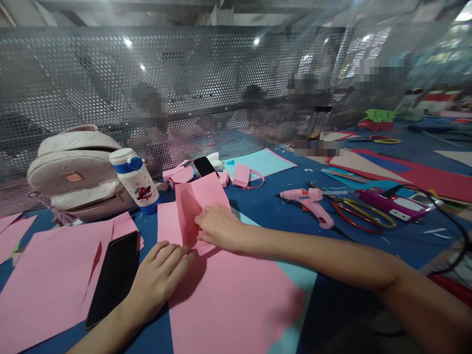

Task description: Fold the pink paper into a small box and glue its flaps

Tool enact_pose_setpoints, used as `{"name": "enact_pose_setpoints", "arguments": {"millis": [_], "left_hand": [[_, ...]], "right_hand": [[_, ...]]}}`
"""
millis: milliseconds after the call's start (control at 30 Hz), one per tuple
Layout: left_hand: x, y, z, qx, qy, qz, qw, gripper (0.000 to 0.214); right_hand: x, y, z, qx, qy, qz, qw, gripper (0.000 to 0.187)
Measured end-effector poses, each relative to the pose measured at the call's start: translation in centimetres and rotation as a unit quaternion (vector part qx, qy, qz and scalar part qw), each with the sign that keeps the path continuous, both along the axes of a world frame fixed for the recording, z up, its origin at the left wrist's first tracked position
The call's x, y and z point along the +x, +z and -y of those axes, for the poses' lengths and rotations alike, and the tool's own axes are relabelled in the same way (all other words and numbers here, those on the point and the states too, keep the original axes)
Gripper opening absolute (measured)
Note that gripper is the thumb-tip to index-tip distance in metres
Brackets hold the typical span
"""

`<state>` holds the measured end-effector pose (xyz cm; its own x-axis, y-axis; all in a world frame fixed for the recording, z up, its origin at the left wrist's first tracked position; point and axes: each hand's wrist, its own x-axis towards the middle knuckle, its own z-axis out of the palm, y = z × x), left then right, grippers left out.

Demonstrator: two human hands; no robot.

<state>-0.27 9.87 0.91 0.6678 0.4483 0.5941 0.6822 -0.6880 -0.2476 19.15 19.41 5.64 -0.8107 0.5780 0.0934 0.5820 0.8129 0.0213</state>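
A folded piece of pink paper (206, 191) stands partly upright in front of me, creased into panels. My right hand (219, 228) reaches in from the right with bent fingers against its inner side; the fingertips are partly hidden. Close by on the left, my left hand (165, 268) lies palm down with fingers stretched out, their tips near the folded paper's lower edge. Under both is a large pink sheet (228, 300), lying over a light blue sheet (306, 285). A black phone (114, 275) rests on another pink sheet (47, 275) beside my left hand.
A pink glue gun (308, 201), scissors (365, 214) and a purple power strip (396, 204) with cables lie to the right. At the back left stand a white backpack (81, 172) and a bottle (136, 182). Small pink paper bag (245, 177) sits before a perforated metal screen (206, 64).
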Motion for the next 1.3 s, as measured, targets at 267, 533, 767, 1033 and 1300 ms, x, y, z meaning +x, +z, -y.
{"name": "enact_pose_setpoints", "arguments": {"millis": [267,533,767,1033,1300], "left_hand": [[0.0,0.1,0.0,-0.001,-0.025,-0.015,1.000,0.029],[0.3,0.4,0.1,0.006,-0.038,-0.019,0.999,0.034],[0.7,0.9,0.2,0.029,-0.049,-0.019,0.998,0.030],[0.7,0.9,0.4,0.044,-0.048,-0.044,0.997,0.032],[0.5,0.3,0.5,0.064,-0.043,-0.061,0.995,0.028]], "right_hand": [[0.0,-1.1,-0.3,-0.017,0.002,-0.010,1.000,0.019],[-0.5,-1.3,0.0,-0.012,0.005,0.007,1.000,0.018],[-0.7,-0.9,0.7,0.002,0.030,0.051,0.998,0.016],[-1.0,-1.0,1.5,0.017,0.025,0.088,0.996,0.014],[-0.8,-1.4,2.4,0.054,0.048,0.101,0.992,0.019]]}}
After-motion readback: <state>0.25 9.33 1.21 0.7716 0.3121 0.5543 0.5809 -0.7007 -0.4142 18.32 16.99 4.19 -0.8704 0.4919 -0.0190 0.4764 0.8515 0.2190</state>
